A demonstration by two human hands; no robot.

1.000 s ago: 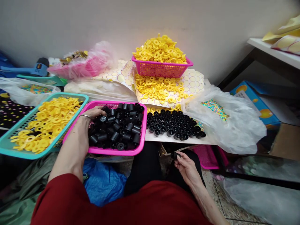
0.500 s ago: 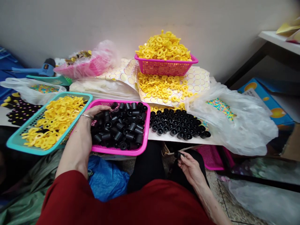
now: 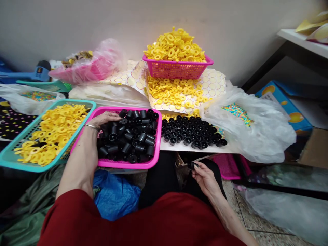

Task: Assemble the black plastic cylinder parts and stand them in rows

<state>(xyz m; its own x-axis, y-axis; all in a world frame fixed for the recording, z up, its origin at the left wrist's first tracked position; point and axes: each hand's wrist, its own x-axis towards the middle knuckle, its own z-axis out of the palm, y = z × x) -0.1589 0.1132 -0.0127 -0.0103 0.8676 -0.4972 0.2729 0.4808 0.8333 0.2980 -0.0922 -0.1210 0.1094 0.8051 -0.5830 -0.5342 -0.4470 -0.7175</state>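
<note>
My left hand (image 3: 104, 118) reaches over the left rim of a pink plastic basket (image 3: 133, 165) heaped with black plastic cylinders (image 3: 126, 147). Its fingers are stretched out across the top of the heap; the thumb is hidden, and no piece shows in its grasp. Low above my lap, my right hand (image 3: 204, 177) pinches a small black cylinder (image 3: 192, 165) between thumb and fingers. On the table edge, between the basket and a clear plastic bag (image 3: 266, 136), many black cylinders (image 3: 189, 131) stand close together in rows.
A turquoise basket (image 3: 42, 168) of yellow rings (image 3: 56, 130) adjoins on the left. Behind, a pink basket (image 3: 176, 70) piled with yellow rings stands on circle-printed sheets (image 3: 214, 80), with loose rings in front. A blue heat gun (image 3: 41, 71) lies far left.
The camera view has shifted slightly. My left hand has flattened a little over the black cylinders. My right hand still pinches its cylinder, in nearly the same place above my lap.
</note>
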